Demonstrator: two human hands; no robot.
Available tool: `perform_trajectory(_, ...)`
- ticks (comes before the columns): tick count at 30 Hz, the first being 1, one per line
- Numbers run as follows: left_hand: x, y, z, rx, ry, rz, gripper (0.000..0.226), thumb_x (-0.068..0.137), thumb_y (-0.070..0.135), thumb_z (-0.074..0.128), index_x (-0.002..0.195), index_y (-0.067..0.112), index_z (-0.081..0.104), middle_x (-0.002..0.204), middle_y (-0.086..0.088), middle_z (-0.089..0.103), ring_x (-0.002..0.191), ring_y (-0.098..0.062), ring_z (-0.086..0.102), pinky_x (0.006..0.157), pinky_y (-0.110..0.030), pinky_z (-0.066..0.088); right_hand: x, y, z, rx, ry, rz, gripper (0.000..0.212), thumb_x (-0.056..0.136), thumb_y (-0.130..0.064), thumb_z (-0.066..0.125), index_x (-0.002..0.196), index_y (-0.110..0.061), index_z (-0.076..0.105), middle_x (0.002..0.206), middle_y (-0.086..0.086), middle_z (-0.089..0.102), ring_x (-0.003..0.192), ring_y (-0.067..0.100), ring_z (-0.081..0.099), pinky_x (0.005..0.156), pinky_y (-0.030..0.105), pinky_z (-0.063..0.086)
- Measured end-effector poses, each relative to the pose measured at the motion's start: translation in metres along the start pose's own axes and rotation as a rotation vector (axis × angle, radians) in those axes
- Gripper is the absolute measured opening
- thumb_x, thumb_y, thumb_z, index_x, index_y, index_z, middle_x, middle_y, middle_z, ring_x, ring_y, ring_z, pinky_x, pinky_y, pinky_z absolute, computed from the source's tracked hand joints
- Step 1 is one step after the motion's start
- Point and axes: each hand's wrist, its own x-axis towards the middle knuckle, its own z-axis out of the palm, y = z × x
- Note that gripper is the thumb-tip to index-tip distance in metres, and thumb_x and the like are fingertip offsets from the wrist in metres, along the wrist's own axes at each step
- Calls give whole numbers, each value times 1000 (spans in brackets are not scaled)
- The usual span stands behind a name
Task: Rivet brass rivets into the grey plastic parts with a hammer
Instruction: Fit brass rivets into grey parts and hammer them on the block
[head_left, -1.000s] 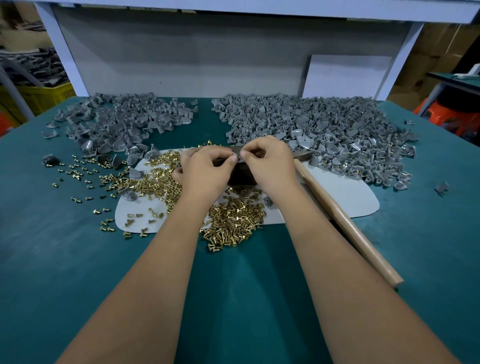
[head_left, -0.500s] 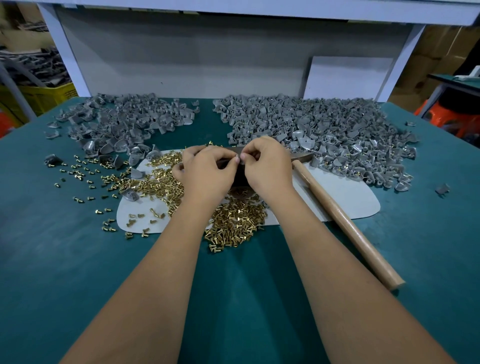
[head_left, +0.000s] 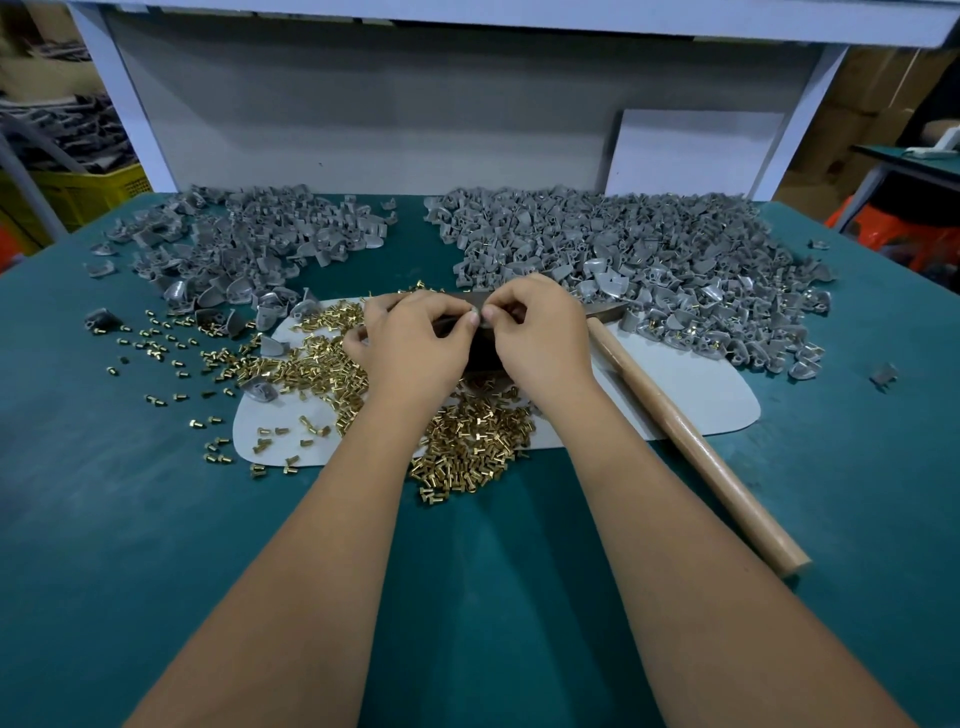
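Note:
My left hand (head_left: 415, 338) and my right hand (head_left: 540, 332) meet fingertip to fingertip over a dark metal block (head_left: 480, 356) on the white mat (head_left: 701, 395). Together they pinch a small grey plastic part (head_left: 477, 316), mostly hidden by the fingers. I cannot tell whether a rivet sits in it. Loose brass rivets (head_left: 467, 441) lie heaped under and left of my wrists. The hammer lies flat to the right with neither hand on it, its wooden handle (head_left: 691, 441) pointing toward me and its head (head_left: 605, 310) beside my right hand.
Two heaps of grey plastic parts sit on the green table: a smaller one at back left (head_left: 249, 244), a larger one at back right (head_left: 649, 260). Stray rivets (head_left: 156, 348) dot the left side. A white board (head_left: 691, 150) leans on the back wall.
Both hands stay together over the block; only the fingertips shift slightly. The hammer has not moved.

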Motion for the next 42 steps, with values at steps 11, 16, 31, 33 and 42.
perform_trajectory(11,2,2,-2,-101,-46,-7,14,93,35,61,82,43,62,98,24,57,126,-19,39,108,-52,24,5,-1,-5,123,-9,94,20,94,-22,53,93,-15,72,94,-3,65,88,11,54,69,25,36)
perform_trajectory(16,2,0,1,-21,-26,-13,9,92,40,60,85,42,66,100,27,56,125,-17,37,104,-49,21,5,-2,-6,117,-21,97,19,93,-23,54,89,-16,71,91,-5,64,85,9,54,65,23,37)
perform_trajectory(31,3,-3,5,16,28,44,8,90,43,62,83,43,66,101,23,59,125,-15,33,101,-43,17,3,-4,2,-44,29,35,16,88,-18,64,73,-23,62,90,-4,59,81,13,53,70,28,40)
perform_trajectory(33,3,-3,6,32,36,50,8,90,43,62,86,40,69,107,21,63,125,-17,33,103,-47,19,1,-4,3,-47,54,29,18,87,-15,64,71,-22,62,86,-5,58,79,13,52,69,28,39)
perform_trajectory(42,1,-1,4,38,32,25,9,90,43,63,88,38,70,102,23,58,125,-16,33,101,-45,17,0,-4,3,-29,77,49,23,87,-12,63,66,-22,58,79,-10,52,73,10,49,64,23,31)
